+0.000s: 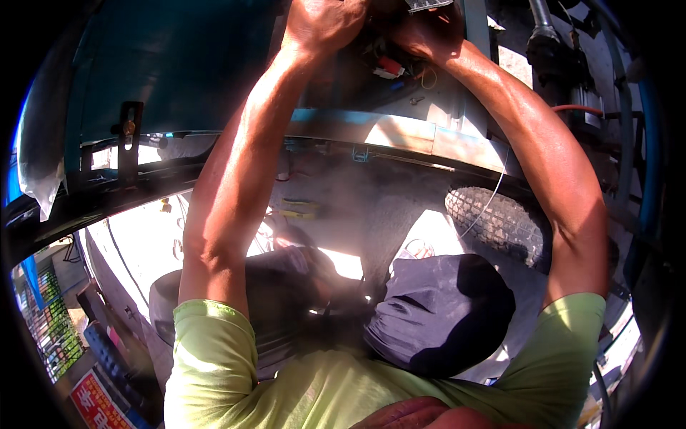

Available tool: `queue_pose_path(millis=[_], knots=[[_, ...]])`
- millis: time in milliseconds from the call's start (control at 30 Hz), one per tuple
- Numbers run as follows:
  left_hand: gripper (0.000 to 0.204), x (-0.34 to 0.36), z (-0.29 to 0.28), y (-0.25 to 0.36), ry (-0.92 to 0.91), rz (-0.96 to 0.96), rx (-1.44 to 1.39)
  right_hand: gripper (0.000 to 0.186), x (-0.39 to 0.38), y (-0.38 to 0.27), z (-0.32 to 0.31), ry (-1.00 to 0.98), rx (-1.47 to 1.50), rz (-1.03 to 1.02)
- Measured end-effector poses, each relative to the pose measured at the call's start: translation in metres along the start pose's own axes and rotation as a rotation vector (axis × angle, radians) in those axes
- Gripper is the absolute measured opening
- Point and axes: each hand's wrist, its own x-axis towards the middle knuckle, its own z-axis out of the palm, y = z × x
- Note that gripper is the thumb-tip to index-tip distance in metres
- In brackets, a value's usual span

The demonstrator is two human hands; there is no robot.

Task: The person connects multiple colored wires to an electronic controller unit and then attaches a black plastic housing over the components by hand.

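Both my arms reach forward into an open compartment behind a blue metal ledge point(400, 132). My left hand point(325, 25) is closed at the top edge of the picture. Its fingertips, and whatever they grip, are cut off or hidden. Beside it my right hand point(426, 32) lies mostly in deep shadow, with its fingers hidden. A shiny dark-and-silver piece point(429, 5) shows just above that hand. Below the hands sit a small red-and-white part point(389, 68), thin yellow wires point(428, 78) and a small brass-coloured metal piece point(416, 101).
A knobbly tyre point(493, 220) lies under the ledge at right. Yellow-handled tools point(299, 209) rest on the ground between my legs and the ledge. A dark blue panel point(171, 64) with a slotted black bracket point(129, 139) stands at left. Mechanical parts point(564, 71) fill the far right.
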Motion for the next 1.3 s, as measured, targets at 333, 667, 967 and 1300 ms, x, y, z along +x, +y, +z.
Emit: queue_pose_path(millis=[333,667,967,1300], knots=[[0.034,0.002,-0.001,-0.004,0.005,0.004,0.002,0.036,0.004,0.026,-0.007,-0.005,0.067,0.043],[0.035,0.002,0.004,0.014,-0.009,-0.039,-0.152,0.032,-0.010,0.055,0.003,0.112,0.085,-0.060],[0.034,0.003,0.002,-0.012,-0.027,0.073,-0.234,0.057,-0.047,0.073,-0.011,0.045,0.209,0.247],[0.033,0.003,0.004,-0.004,0.029,-0.036,-0.189,0.035,-0.044,0.016,-0.057,-0.122,-0.209,0.374]])
